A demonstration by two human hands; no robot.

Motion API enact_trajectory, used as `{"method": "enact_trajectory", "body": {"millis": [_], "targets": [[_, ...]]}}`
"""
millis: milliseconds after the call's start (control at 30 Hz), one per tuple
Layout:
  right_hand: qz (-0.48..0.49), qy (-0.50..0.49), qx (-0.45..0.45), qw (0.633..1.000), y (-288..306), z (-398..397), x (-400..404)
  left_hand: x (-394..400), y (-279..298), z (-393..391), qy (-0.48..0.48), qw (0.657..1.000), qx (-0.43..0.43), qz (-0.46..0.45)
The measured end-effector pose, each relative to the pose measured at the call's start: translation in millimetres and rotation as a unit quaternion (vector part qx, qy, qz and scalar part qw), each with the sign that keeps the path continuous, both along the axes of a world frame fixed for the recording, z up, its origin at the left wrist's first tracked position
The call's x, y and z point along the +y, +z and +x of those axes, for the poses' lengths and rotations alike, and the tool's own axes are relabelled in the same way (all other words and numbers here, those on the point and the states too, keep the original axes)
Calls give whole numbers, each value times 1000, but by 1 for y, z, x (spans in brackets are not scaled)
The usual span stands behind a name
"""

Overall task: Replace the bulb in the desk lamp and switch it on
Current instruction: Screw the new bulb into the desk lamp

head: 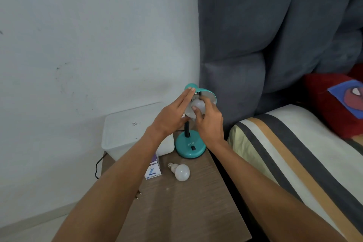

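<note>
A teal desk lamp (190, 147) stands at the back of a wooden side table (186, 202), its shade (208, 93) tipped toward me. A white bulb (198, 104) sits inside the shade. My right hand (210, 122) grips this bulb with thumb and fingers curled round it. My left hand (172, 114) lies with straight fingers along the shade's left side, fingertips at its top. A second white bulb (181, 172) lies loose on the table in front of the lamp base. A black rocker switch (194, 147) sits on the base.
A small bulb carton (153, 171) stands left of the loose bulb. A white plastic box (129, 133) fills the table's back left. A black cable (98, 165) hangs off the left edge, with a plug (138, 195) lower down. A bed with a striped pillow (294, 153) adjoins on the right.
</note>
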State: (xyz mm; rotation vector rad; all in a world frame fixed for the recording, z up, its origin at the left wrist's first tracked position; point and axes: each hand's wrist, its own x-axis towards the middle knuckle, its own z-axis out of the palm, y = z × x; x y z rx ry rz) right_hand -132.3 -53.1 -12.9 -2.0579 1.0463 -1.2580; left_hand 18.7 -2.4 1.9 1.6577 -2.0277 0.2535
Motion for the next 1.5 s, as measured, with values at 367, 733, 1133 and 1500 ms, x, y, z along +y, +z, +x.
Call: {"method": "enact_trajectory", "body": {"millis": [367, 733, 1133, 1500], "targets": [[47, -23, -1, 999, 4, -2, 1, 3, -2, -3, -1, 1000, 4, -7], [-9, 2, 75, 997, 2, -2, -3, 3, -1, -1, 8, 1000, 14, -5], [-83, -10, 128, 988, 6, -2, -6, 4, 0, -2, 8, 1000, 17, 1], [-51, -18, 127, 990, 9, -7, -9, 3, 0, -2, 11, 1000, 15, 2]]}}
